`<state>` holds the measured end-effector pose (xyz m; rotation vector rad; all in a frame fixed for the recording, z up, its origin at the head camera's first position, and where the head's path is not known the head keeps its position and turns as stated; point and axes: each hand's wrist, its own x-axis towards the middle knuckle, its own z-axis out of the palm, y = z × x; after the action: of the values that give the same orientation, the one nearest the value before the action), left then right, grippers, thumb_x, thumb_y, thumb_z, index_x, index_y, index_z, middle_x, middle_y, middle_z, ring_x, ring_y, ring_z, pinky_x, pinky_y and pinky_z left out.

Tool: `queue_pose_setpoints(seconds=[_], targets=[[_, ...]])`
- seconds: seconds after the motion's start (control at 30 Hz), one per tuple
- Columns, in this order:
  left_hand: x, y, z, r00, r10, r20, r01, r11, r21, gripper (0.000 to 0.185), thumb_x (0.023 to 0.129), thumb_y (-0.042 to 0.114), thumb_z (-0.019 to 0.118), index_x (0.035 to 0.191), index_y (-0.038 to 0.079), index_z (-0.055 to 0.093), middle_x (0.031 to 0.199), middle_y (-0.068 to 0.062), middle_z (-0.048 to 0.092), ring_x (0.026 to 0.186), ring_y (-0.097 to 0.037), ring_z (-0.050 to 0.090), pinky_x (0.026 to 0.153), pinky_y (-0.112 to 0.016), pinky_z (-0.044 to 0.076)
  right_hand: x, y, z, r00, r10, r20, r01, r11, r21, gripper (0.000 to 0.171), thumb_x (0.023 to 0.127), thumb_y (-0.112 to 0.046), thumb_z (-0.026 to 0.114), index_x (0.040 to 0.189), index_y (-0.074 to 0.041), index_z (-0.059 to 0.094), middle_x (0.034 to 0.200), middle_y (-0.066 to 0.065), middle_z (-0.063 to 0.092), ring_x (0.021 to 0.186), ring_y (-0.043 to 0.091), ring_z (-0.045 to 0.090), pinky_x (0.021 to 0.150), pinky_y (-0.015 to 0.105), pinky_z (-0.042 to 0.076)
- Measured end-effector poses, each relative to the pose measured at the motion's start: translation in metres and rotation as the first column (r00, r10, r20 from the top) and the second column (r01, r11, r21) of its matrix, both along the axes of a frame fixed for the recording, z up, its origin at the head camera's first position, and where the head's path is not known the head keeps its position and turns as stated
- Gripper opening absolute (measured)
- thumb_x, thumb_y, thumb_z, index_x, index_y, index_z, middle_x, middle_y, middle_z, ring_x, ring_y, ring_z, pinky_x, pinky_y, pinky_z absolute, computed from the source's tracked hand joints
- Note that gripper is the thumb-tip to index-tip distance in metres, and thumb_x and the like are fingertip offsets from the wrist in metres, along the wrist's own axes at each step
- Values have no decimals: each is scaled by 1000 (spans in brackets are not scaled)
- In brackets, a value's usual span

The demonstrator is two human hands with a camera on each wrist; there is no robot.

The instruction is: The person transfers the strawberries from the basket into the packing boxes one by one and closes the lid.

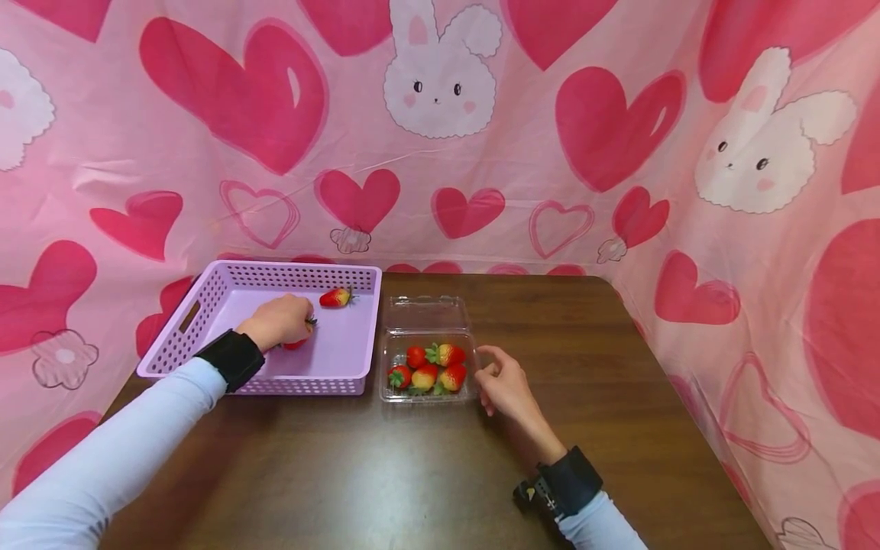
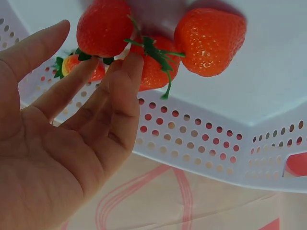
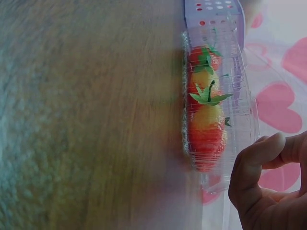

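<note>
A strawberry point(image 1: 294, 344) is being reached for in the lilac plastic basket point(image 1: 309, 386), so the picking step is judged to be in hand. The left hand point(image 1: 278, 321) is held over the basket floor with its thumb spread and its fingers loosely bent against the berries; no firm grip is seen. Another strawberry point(image 1: 334, 298) lies towards the basket's far right corner.

Five strawberries can be counted in the clear plastic clamshell point(image 1: 426, 397), whose lid point(image 1: 426, 312) is laid back towards the table's far edge. Its right rim is met by the bent fingers of the right hand point(image 1: 509, 386); whether the rim is pinched or merely touched cannot be told. By judgement, thumb and fingers now need to be closed round one berry, without its neighbours being knocked, while the light clamshell is kept steady.

The dark brown wooden table point(image 1: 584, 328) has the basket set at its far left corner, just beside the clamshell. The surroundings are hung with pink cloth point(image 1: 536, 122) printed with hearts and rabbits.
</note>
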<state>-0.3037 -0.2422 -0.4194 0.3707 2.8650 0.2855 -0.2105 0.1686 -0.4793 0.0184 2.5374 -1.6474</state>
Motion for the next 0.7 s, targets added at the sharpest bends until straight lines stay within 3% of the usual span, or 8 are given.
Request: queue_pose_setpoints(seconds=[0.2, 0.33, 0.7], targets=[[0, 0, -2, 1000, -14, 11, 14, 1000, -4, 3, 88, 5, 68, 88, 3, 66, 77, -12, 58, 72, -31, 56, 63, -41, 45, 0, 0, 1, 1000, 5, -6, -5, 1000, -5, 45, 96, -2, 60, 141, -5, 57, 68, 10, 59, 44, 21, 52, 43, 36, 51], [-2, 0, -4, 999, -9, 32, 9, 1000, 9, 13, 89, 5, 71, 100, -1, 67, 80, -12, 59, 75, -32, 57, 67, -42, 46, 0, 0, 0, 1000, 0, -13, 0, 1000, 0, 45, 96, 0, 59, 141, -4, 58, 68, 10, 59, 44, 20, 52, 43, 38, 52], [-5, -3, -7, 999, -32, 13, 32, 999, 33, 8, 83, -2, 68, 90, 0, 64, 77, -12, 57, 70, -29, 54, 62, -37, 43, -2, 0, -1, 1000, -8, -17, 8, 1000, 2, 48, 94, 1, 58, 141, -4, 58, 67, 9, 59, 43, 19, 52, 43, 41, 53]])
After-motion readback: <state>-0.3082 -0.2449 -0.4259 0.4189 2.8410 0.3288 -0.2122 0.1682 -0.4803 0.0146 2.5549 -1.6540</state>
